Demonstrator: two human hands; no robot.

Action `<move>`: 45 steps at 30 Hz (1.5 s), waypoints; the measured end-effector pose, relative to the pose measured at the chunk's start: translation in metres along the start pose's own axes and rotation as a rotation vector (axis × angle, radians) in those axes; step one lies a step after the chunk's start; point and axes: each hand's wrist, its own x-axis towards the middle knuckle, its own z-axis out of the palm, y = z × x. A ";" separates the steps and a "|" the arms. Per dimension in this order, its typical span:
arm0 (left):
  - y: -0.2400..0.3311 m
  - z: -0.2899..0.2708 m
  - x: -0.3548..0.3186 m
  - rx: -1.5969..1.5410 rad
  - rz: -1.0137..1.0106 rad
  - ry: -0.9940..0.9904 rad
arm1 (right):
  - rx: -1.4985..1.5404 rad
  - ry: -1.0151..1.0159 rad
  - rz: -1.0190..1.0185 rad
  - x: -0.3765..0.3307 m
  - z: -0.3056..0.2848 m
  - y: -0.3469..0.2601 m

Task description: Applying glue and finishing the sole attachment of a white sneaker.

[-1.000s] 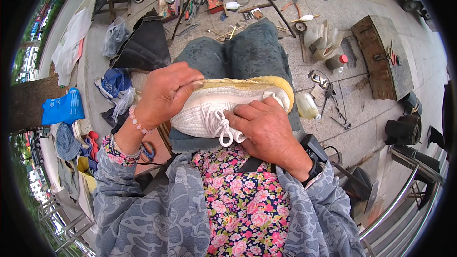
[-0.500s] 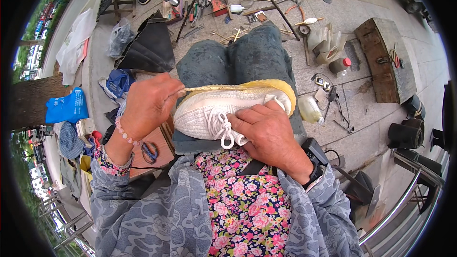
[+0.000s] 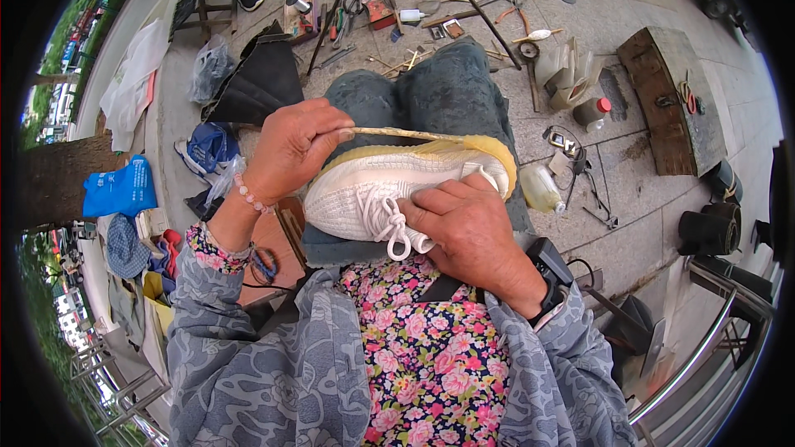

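White knit sneaker pinned on the lap, a stick worked along its sole edge.

Nearest, the right hand (image 3: 470, 228) lies closed over the sneaker (image 3: 397, 194) by the laces, pressing it onto the denim-covered knees (image 3: 431, 99). Beyond it, the left hand (image 3: 290, 149) pinches a thin wooden stick (image 3: 397, 133) tight between thumb and fingers, its far end at the yellowish sole rim (image 3: 497, 157). A slip of the stick could smear or scratch the white knit; a looser hold could let the shoe roll toward the paved floor (image 3: 629, 190), among bottles (image 3: 542, 189) and scattered tools (image 3: 356, 4).
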 end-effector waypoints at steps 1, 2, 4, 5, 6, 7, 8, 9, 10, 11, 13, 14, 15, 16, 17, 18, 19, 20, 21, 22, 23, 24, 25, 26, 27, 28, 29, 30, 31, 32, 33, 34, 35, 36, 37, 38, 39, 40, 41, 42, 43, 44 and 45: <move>0.002 0.002 0.003 0.000 -0.001 0.001 | -0.001 -0.002 -0.003 0.001 0.000 0.000; 0.005 0.006 0.006 -0.041 0.015 0.052 | -0.004 -0.004 -0.004 0.000 0.000 0.000; 0.008 0.008 0.009 -0.084 0.031 0.103 | -0.006 -0.004 0.002 0.000 0.000 0.000; 0.012 0.006 0.007 -0.095 0.055 0.122 | -0.005 -0.002 0.004 0.001 0.000 0.000; 0.015 0.005 0.006 -0.106 0.080 0.141 | -0.005 -0.003 0.003 0.000 -0.001 0.001; 0.017 0.005 0.002 -0.106 0.079 0.141 | 0.004 -0.024 0.013 -0.001 -0.001 0.001; 0.017 0.004 -0.002 -0.089 0.090 0.130 | 0.012 -0.044 0.024 -0.001 0.000 0.001; 0.017 0.003 -0.007 -0.072 0.101 0.118 | 0.012 -0.043 0.025 -0.001 0.000 0.001; 0.018 0.002 -0.010 -0.072 0.102 0.117 | 0.021 -0.038 0.026 -0.001 0.000 0.002; 0.018 0.002 -0.014 -0.037 0.073 0.098 | 0.031 -0.035 0.025 -0.001 0.000 0.002; 0.021 0.002 -0.019 0.000 0.046 0.079 | 0.040 -0.045 0.020 -0.001 -0.001 0.001; 0.024 0.002 -0.020 0.084 0.023 0.050 | 0.049 -0.056 0.017 0.000 0.000 0.001; 0.027 0.002 -0.021 0.169 0.000 0.021 | 0.049 -0.055 0.016 0.000 0.000 0.001; 0.032 0.003 -0.021 0.170 0.000 0.021 | 0.043 -0.026 0.004 0.001 0.001 0.001; 0.038 0.004 -0.021 0.239 0.043 -0.014 | 0.036 0.002 -0.007 0.001 0.001 0.001; 0.044 0.005 -0.021 0.307 0.085 -0.048 | 0.035 0.002 -0.006 0.001 0.001 0.001; 0.053 0.007 -0.023 0.307 0.085 -0.048 | 0.038 -0.002 0.003 0.002 0.001 0.000; 0.063 0.010 -0.025 0.350 0.093 -0.100 | 0.040 -0.006 0.013 0.003 0.000 0.001; 0.068 0.012 -0.027 0.394 0.100 -0.152 | 0.039 -0.006 0.013 0.003 0.000 0.001; 0.069 0.012 -0.029 0.394 0.100 -0.151 | 0.042 -0.006 0.016 0.004 0.000 0.002; 0.070 0.010 -0.032 0.419 0.114 -0.185 | 0.048 -0.005 0.015 0.005 0.000 0.002; 0.070 0.007 -0.034 0.443 0.129 -0.220 | 0.049 -0.005 0.011 0.005 0.001 0.002; 0.070 0.002 -0.034 0.446 0.126 -0.219 | 0.051 0.023 0.006 0.005 0.002 0.002; 0.071 -0.007 -0.034 0.480 0.128 -0.234 | 0.054 0.053 0.005 0.004 0.004 0.002; 0.070 -0.013 -0.035 0.513 0.131 -0.249 | 0.057 0.054 0.005 0.004 0.004 0.002; 0.068 -0.016 -0.038 0.514 0.132 -0.252 | 0.061 0.042 0.006 0.004 0.003 0.002; 0.067 -0.019 -0.041 0.528 0.109 -0.238 | 0.067 0.031 0.004 0.005 0.002 0.003; 0.067 -0.021 -0.042 0.541 0.088 -0.225 | 0.068 0.034 0.003 0.004 0.002 0.003; 0.066 -0.021 -0.042 0.544 0.089 -0.227 | 0.058 0.035 0.003 0.004 0.002 0.003; 0.065 -0.021 -0.042 0.539 0.048 -0.172 | 0.048 0.036 0.004 0.003 0.002 0.003; 0.063 -0.021 -0.042 0.533 0.008 -0.117 | 0.050 0.039 0.005 0.003 0.002 0.003; 0.062 -0.020 -0.042 0.535 0.010 -0.119 | 0.055 0.039 0.002 0.003 0.001 0.003; 0.061 -0.018 -0.041 0.528 -0.015 -0.107 | 0.061 0.037 -0.001 0.003 0.001 0.003; 0.060 -0.017 -0.040 0.522 -0.041 -0.095 | 0.062 0.038 0.000 0.003 0.000 0.003; 0.059 -0.016 -0.038 0.522 -0.041 -0.097 | 0.066 0.000 0.013 0.003 -0.001 0.002; 0.058 -0.014 -0.035 0.520 -0.005 -0.024 | 0.067 -0.038 0.029 0.003 -0.002 0.002; 0.058 -0.011 -0.032 0.518 0.031 0.049 | 0.066 -0.038 0.034 0.002 -0.001 0.003; 0.058 -0.009 -0.030 0.514 0.033 0.048 | 0.065 -0.029 0.032 0.001 0.000 0.003; 0.058 -0.008 -0.027 0.503 0.036 0.074 | 0.066 -0.019 0.027 0.001 0.000 0.003; 0.059 -0.007 -0.025 0.492 0.039 0.100 | 0.066 -0.020 0.029 0.001 0.000 0.003; 0.061 -0.006 -0.022 0.490 0.040 0.098 | 0.060 -0.027 0.033 0.001 0.000 0.003; 0.063 -0.008 -0.019 0.472 0.055 0.082 | 0.054 -0.034 0.033 0.001 0.000 0.003; 0.065 -0.007 -0.017 0.453 0.070 0.064 | 0.056 -0.035 0.033 0.001 0.001 0.002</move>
